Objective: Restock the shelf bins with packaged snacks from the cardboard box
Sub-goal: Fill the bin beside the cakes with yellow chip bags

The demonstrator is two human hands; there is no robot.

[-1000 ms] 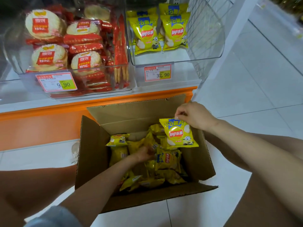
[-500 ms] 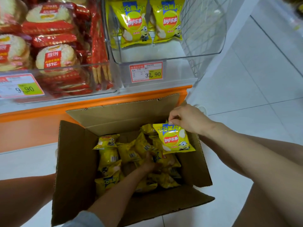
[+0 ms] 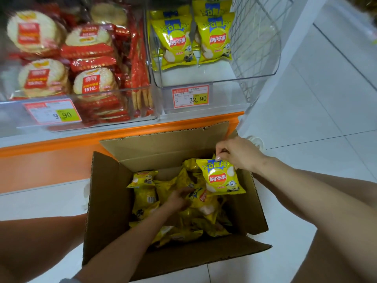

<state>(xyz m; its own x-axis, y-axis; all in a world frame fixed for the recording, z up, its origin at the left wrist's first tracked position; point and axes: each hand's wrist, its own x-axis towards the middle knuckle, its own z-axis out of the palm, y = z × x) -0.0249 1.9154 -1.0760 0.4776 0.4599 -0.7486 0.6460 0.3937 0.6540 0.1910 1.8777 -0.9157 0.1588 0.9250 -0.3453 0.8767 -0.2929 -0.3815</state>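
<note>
The white tiled floor [image 3: 326, 99] is seen at the right and under the cardboard box [image 3: 110, 201], whose flaps are folded outward. The near flap is partly covered by the left forearm. The shelf [image 3: 61, 160], with its orange base, is cut off at the left and top edges. Two clear bins are carried on it. The left bin [image 3: 12, 117] is packed with red rice-cracker packs [image 3: 91, 58], blurred toward the upper left. In the right bin [image 3: 255, 58], straight above the box, yellow bagged snacks [image 3: 175, 41] are stood at the back. More yellow packets [image 3: 144, 199] are heaped in the box. One chip packet [image 3: 219, 177] is pinched by its top edge in the right hand [image 3: 238, 154] and held over the box's far right corner. The left hand [image 3: 179, 198] is sunk among the heaped packets with its fingers partly hidden, so it cannot be told whether anything is gripped. A price tag [image 3: 190, 97] is fixed to the front of the right bin, and another tag [image 3: 53, 113] to the front of the left bin.
</note>
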